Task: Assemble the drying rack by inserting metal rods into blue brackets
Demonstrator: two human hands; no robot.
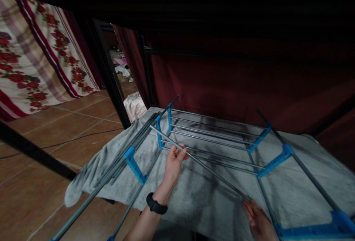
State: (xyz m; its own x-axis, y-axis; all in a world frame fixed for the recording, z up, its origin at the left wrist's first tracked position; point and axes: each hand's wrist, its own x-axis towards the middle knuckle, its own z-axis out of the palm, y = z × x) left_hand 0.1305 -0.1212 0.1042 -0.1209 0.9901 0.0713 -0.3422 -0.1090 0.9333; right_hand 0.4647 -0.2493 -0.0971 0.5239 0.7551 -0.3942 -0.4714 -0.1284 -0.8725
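A loose grey metal rod (206, 167) slants across a drying rack (210, 131) made of grey bars and blue plastic connectors. My left hand (174, 163), with a black band on its wrist, pinches the rod near its upper end. My right hand (256, 218) grips the rod's lower end at the bottom of the view. The rack lies over a grey blanket (288, 193). A folded section of bars with a blue connector (135, 165) lies to the left of my left hand.
Brown floor tiles (55, 137) stretch to the left. A flowered cloth (36, 56) hangs at far left. A black metal frame post (107, 74) stands behind the blanket, with a dark red curtain (235, 81) beyond. Clutter shows in the gap behind.
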